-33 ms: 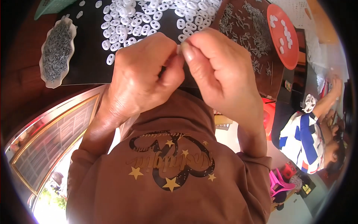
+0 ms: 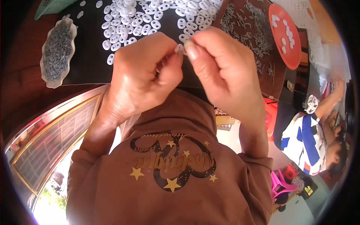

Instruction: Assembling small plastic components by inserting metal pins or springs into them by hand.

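The left hand (image 2: 144, 71) pinches a small white piece (image 2: 179, 48); whether the right hand (image 2: 227, 67) grips anything, I cannot tell. A loose pinch could drop it onto the bench (image 2: 90, 52)

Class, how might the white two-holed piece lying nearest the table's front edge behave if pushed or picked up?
The white piece looks stiff, its oval outline cleanly kept. Small and pierced by two holes, it is probably light. Lying flat on the dark table, it would likely slide rather than roll.
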Demonstrator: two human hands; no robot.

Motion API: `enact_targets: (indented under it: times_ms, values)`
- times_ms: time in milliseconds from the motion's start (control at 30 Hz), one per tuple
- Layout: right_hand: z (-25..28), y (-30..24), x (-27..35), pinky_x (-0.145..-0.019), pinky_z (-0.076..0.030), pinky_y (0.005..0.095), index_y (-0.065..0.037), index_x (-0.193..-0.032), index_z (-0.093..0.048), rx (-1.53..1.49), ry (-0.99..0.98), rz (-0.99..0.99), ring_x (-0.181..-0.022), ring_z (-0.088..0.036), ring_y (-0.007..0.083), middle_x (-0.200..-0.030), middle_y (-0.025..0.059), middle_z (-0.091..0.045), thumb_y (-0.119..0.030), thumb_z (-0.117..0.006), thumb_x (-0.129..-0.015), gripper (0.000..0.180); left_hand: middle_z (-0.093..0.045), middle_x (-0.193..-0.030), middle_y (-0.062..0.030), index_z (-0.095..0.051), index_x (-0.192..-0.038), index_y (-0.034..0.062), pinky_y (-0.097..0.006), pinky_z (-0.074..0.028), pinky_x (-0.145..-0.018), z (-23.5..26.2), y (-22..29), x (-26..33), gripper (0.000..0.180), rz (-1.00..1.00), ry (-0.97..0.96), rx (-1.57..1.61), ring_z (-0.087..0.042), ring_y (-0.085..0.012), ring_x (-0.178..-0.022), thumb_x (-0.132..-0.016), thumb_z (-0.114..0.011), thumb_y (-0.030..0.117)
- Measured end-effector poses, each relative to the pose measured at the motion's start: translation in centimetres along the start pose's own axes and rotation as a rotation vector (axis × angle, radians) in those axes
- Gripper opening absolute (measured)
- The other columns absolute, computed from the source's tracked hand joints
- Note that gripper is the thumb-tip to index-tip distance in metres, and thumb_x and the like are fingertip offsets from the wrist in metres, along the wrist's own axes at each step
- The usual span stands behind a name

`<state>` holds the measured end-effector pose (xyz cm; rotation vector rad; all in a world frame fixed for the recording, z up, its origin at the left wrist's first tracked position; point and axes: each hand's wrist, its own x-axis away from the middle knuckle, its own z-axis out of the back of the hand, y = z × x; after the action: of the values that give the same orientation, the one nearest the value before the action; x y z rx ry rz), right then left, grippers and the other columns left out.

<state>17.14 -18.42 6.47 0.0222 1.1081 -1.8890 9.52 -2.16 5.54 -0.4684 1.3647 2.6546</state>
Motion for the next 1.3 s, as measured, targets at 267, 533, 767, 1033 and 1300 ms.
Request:
enact_targets:
  times_ms: [267, 533, 767, 1033, 1300]
  values:
    - [1.5, -0.6, 2.2, -0.053, -0.037, 0.0201, 0.000, -0.087, -0.054, -0.453, -0.045, -0.325, -0.061, -0.045, 0.0039, -0.072, 0.0006, -0.054, -0.012, -0.060, -0.090, 0.014, -0.056, -0.073, 0.0011, -0.059, -0.088, -0.0002, -0.018, -0.041, -0.059, -2.0, 1.4, 0.8, 0.007, 0.390, -0.125, 0.856, -0.050, -0.0031, -0.065, -0.091, -0.054, 0.004]
    - [2.8, 0.1, 5.1, -0.052, -0.037, 0.0252, 0.001, -0.087, -0.054, -0.129, -0.069, -0.173, -0.057, -0.046, 0.0158, -0.070, 0.0074, -0.049, 0.000, -0.057, -0.087, 0.003, -0.053, -0.067, 0.0035, -0.056, -0.082, -0.0007, -0.018, -0.036, -0.051, -4.2, 1.8, 1.2, 0.007, 0.433, -0.267, 0.827, -0.042, -0.0006, -0.061, -0.089, -0.054, 0.001]
    - [11.2, 3.9, 7.8, -0.051, -0.035, 0.0197, 0.000, -0.088, -0.057, 0.296, 0.025, -0.657, -0.059, -0.041, 0.0033, -0.065, -0.0023, -0.047, -0.009, -0.057, -0.090, 0.010, -0.051, -0.062, 0.0034, -0.055, -0.074, 0.0004, -0.019, -0.036, -0.050, -4.8, 1.4, 0.8, 0.014, 0.482, -0.170, 0.846, -0.043, -0.0010, -0.057, -0.089, -0.054, 0.002]
    - [12.9, 6.9, 7.7, -0.049, -0.035, 0.0286, 0.003, -0.082, -0.056, 0.437, -0.262, -0.689, -0.052, -0.044, 0.0124, -0.060, 0.0081, -0.049, -0.011, -0.059, -0.086, 0.015, -0.050, -0.062, 0.0039, -0.054, -0.073, 0.0004, -0.019, -0.035, -0.050, -6.2, 1.0, 1.1, 0.015, 0.498, -0.188, 0.823, -0.041, -0.0012, -0.057, -0.088, -0.054, 0.002]
    - [12.3, 7.3, 6.7, -0.054, -0.037, 0.0339, 0.005, -0.078, -0.054, 0.529, -0.357, -0.722, -0.055, -0.047, 0.0234, -0.061, 0.0166, -0.049, -0.011, -0.058, -0.084, 0.018, -0.046, -0.061, 0.0055, -0.053, -0.073, 0.0002, -0.020, -0.032, -0.050, -6.4, 0.6, 0.9, 0.015, 0.471, -0.195, 0.801, -0.037, -0.0012, -0.058, -0.087, -0.055, 0.002]
